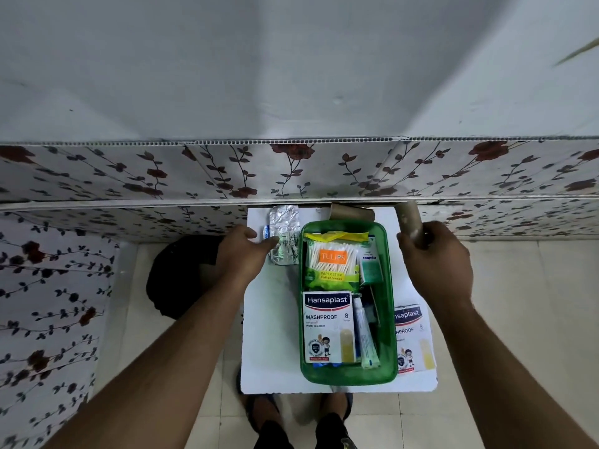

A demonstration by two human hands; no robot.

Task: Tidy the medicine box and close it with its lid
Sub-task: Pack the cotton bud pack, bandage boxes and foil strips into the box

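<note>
Centrally on the white board (272,351) sits the green medicine box (348,377), lidless, holding a cotton swab pack (332,264) and a plaster carton (327,325). Left hand (241,257) touches the foil strip (285,233) beside the box; a pinch cannot be confirmed. Right hand (434,264) grasps a brown cardboard tube (411,223) at the far right corner.

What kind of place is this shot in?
Likely a home room: small white table on pale floor tiles, flower-patterned plastic wall panels, green plastic medicine box.
</note>
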